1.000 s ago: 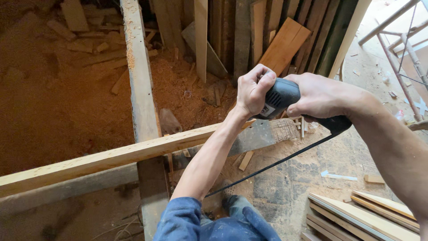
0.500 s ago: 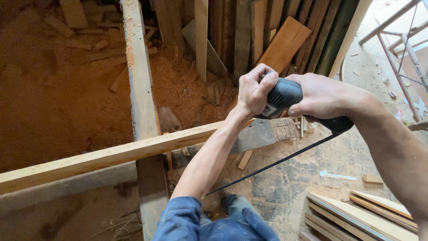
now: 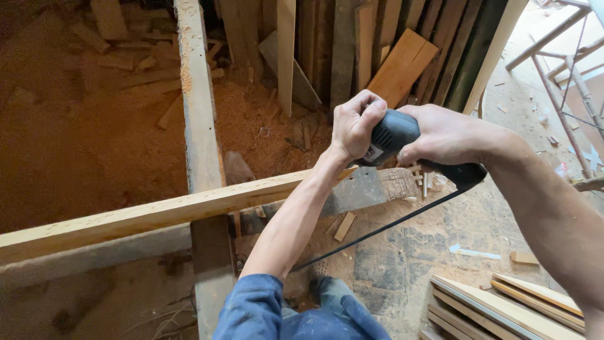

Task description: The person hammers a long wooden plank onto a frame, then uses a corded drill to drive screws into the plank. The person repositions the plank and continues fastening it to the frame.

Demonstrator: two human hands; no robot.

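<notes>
Power tool [image 3: 395,135], dark grey with a rounded, matte plastic body, sits clamped between both hands above the end of a pale plank [image 3: 157,211]. The left hand [image 3: 355,123] is fisted over the front of the tool, fingers curled tight around a knob or grip that is hidden under them; the right hand [image 3: 450,135] wraps the rear handle, fingers closed around it. A black cord [image 3: 390,226] runs from behind the right fingers down and back toward the person's blue sleeve [image 3: 251,311]. The plank is long, straight and rough-sawn, lying at a slant below the left fingers, its near end meeting a grey slab [image 3: 352,192] just under the tool. A second, greyer beam [image 3: 198,126] dusted with sawdust crosses under the plank, well to the left of the fingers. The ground beyond it is heaped with reddish-brown sawdust [image 3: 82,145], soft and powdery, with offcuts [image 3: 113,38] scattered in it. Ahead of the fingers, dark boards [image 3: 340,44] lean upright against one another, one of them orange-brown. Right of the right fingers the floor is dusty concrete [image 3: 453,226], with stacked pale laths [image 3: 503,302] below and a metal frame [image 3: 566,56] beyond.
</notes>
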